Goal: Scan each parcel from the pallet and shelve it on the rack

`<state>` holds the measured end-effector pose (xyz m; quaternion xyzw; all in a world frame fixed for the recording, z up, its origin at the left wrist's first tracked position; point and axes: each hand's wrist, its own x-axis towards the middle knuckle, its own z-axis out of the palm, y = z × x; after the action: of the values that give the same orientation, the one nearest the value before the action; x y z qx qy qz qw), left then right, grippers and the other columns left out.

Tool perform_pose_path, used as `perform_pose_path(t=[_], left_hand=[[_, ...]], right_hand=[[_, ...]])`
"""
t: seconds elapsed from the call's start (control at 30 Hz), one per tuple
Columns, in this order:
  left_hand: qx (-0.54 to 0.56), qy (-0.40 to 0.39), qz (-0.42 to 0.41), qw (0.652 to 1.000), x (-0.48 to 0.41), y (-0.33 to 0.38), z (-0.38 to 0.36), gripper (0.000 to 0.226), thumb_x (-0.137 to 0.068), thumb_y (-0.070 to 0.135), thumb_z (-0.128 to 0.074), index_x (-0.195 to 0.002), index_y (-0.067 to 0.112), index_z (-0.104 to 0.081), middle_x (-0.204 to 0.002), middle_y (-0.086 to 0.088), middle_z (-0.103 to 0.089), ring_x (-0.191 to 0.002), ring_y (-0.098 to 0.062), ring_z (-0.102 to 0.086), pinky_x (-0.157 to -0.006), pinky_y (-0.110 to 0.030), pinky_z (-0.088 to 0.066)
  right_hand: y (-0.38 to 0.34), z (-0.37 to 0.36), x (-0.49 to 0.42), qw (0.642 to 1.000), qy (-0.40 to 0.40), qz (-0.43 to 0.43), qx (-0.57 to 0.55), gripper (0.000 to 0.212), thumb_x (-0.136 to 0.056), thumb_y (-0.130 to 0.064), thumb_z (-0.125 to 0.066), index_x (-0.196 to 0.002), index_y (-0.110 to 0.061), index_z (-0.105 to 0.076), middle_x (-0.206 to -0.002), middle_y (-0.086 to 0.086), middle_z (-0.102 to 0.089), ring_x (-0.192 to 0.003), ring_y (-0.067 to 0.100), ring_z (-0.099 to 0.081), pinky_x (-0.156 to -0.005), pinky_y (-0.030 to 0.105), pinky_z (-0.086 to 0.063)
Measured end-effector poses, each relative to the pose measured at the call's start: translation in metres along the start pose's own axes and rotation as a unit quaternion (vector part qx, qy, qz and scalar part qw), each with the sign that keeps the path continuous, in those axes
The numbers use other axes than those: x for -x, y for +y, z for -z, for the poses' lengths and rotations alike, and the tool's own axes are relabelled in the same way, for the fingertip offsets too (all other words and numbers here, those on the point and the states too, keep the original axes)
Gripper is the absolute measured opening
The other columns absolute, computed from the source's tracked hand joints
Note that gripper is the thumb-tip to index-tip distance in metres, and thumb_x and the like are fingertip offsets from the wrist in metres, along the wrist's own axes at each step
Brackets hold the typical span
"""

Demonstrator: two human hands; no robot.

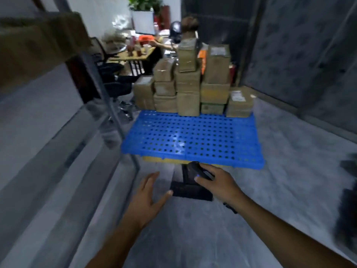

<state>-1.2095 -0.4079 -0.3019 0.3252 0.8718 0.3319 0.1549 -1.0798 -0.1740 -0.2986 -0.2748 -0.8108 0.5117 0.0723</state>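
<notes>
The right hand [218, 183] is wrapped round a black scanner [196, 170]. A small blue light shows by one fingertip. I think it is held like that so it can be aimed fast at a label. The left hand [147, 194] is loose, with its fingers spread out, and it holds nothing. I think it is kept free to pick up a parcel.

Both hands are just short of the near edge of the blue pallet [193, 136]. Under them, on the floor close to that edge, lies a flat black thing [191, 192]. It is too blurry for me to say what it is.

The parcels [185, 84] sit at the far end of the pallet, piled in stacks. The near part of the pallet is bare plastic full of holes. So I think the person must walk round or lean a long way over to reach one. The tall stacks in the middle look wobbly to me. Taking one from the top seems safest.

The rack [58, 144] stands left of the pallet, very near its left edge. One post comes down close to the near left corner, so that gap is tight. A box [38, 43] sits on a high shelf.

Right of the pallet there is a wide strip of grey floor, up to the dark wall [299, 55]. That looks like the easy way to walk. Past the far end of the pallet are chairs [112, 74], a desk [133, 54] and another person [190, 29] sitting there.
</notes>
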Motion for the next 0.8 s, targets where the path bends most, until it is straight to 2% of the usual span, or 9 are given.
perform_pose_path(t=[0.03,0.13,0.17,0.3,0.4,0.47,0.6,0.73,0.8], left_hand=[[0.007,-0.018,-0.012,1.000,-0.018,0.012,-0.015,0.087,-0.083,0.065,-0.058,-0.153,0.016,-0.043,-0.155,0.004,-0.039,-0.141,-0.016,-0.044,-0.114,-0.022,-0.032],[0.003,-0.055,-0.046,0.997,-0.072,0.040,-0.059,0.079,-0.089,0.052,-0.070,-0.151,0.011,-0.045,-0.153,-0.004,-0.044,-0.142,-0.018,-0.041,-0.116,-0.024,-0.029],[0.006,-0.072,-0.056,0.996,-0.090,0.048,-0.074,0.077,-0.090,0.052,-0.072,-0.150,0.011,-0.046,-0.152,-0.003,-0.045,-0.141,-0.018,-0.042,-0.116,-0.026,-0.030],[0.012,-0.125,-0.084,0.989,-0.166,0.068,-0.130,0.080,-0.090,0.064,-0.061,-0.152,0.018,-0.044,-0.156,0.000,-0.040,-0.144,-0.020,-0.041,-0.117,-0.036,-0.037],[0.014,-0.152,-0.098,0.983,-0.233,0.082,-0.171,0.074,-0.095,0.058,-0.060,-0.157,0.025,-0.035,-0.160,0.007,-0.033,-0.147,-0.013,-0.035,-0.113,-0.024,-0.031],[0.020,-0.176,-0.103,0.979,-0.280,0.100,-0.188,0.076,-0.094,0.063,-0.057,-0.158,0.029,-0.032,-0.161,0.011,-0.030,-0.149,-0.011,-0.031,-0.115,-0.025,-0.030],[0.031,-0.204,-0.155,0.966,-0.383,0.154,-0.213,0.079,-0.091,0.072,-0.050,-0.157,0.032,-0.033,-0.164,0.011,-0.027,-0.149,-0.011,-0.029,-0.118,-0.031,-0.030],[-0.002,-0.212,-0.191,0.958,-0.476,0.214,-0.244,0.072,-0.099,0.057,-0.056,-0.158,0.024,-0.032,-0.164,0.003,-0.026,-0.148,-0.018,-0.030,-0.117,-0.035,-0.031],[-0.013,-0.193,-0.197,0.961,-0.513,0.237,-0.263,0.069,-0.100,0.048,-0.061,-0.156,0.017,-0.036,-0.162,-0.004,-0.028,-0.148,-0.024,-0.033,-0.116,-0.038,-0.035]], right_hand=[[0.014,0.017,-0.002,1.000,0.023,-0.017,-0.011,0.065,-0.089,-0.042,-0.073,-0.147,-0.028,-0.049,-0.144,-0.013,-0.049,-0.133,0.011,-0.048,-0.086,0.002,-0.037],[0.055,0.062,-0.012,0.994,0.082,-0.063,-0.029,0.067,-0.086,-0.045,-0.075,-0.146,-0.028,-0.051,-0.142,-0.010,-0.053,-0.130,0.012,-0.051,-0.103,0.027,-0.043],[0.068,0.074,-0.017,0.992,0.091,-0.077,-0.030,0.067,-0.085,-0.044,-0.076,-0.146,-0.027,-0.051,-0.140,-0.011,-0.054,-0.128,0.012,-0.052,-0.104,0.029,-0.044],[0.108,0.119,-0.053,0.987,0.109,-0.119,0.004,0.064,-0.086,-0.045,-0.075,-0.144,-0.029,-0.052,-0.123,-0.018,-0.058,-0.109,0.002,-0.057,-0.087,0.014,-0.044],[0.127,0.152,-0.094,0.982,0.122,-0.145,0.020,0.058,-0.087,-0.045,-0.074,-0.141,-0.035,-0.054,-0.121,-0.017,-0.061,-0.102,-0.001,-0.058,-0.077,0.006,-0.042],[0.129,0.175,-0.123,0.977,0.129,-0.167,0.020,0.056,-0.087,-0.044,-0.074,-0.140,-0.036,-0.056,-0.115,-0.017,-0.064,-0.093,-0.004,-0.061,-0.070,0.005,-0.044],[0.134,0.232,-0.182,0.975,0.130,-0.164,0.070,0.056,-0.085,-0.043,-0.076,-0.138,-0.036,-0.058,-0.097,-0.007,-0.071,-0.079,-0.001,-0.066,-0.069,0.021,-0.051],[0.144,0.290,-0.229,0.973,0.137,-0.163,0.087,0.059,-0.087,-0.046,-0.072,-0.143,-0.038,-0.052,-0.108,-0.001,-0.069,-0.084,0.004,-0.066,-0.072,0.023,-0.052],[0.150,0.315,-0.254,0.975,0.141,-0.150,0.089,0.059,-0.089,-0.045,-0.070,-0.144,-0.034,-0.051,-0.110,0.003,-0.071,-0.089,0.012,-0.068,-0.078,0.032,-0.055]])
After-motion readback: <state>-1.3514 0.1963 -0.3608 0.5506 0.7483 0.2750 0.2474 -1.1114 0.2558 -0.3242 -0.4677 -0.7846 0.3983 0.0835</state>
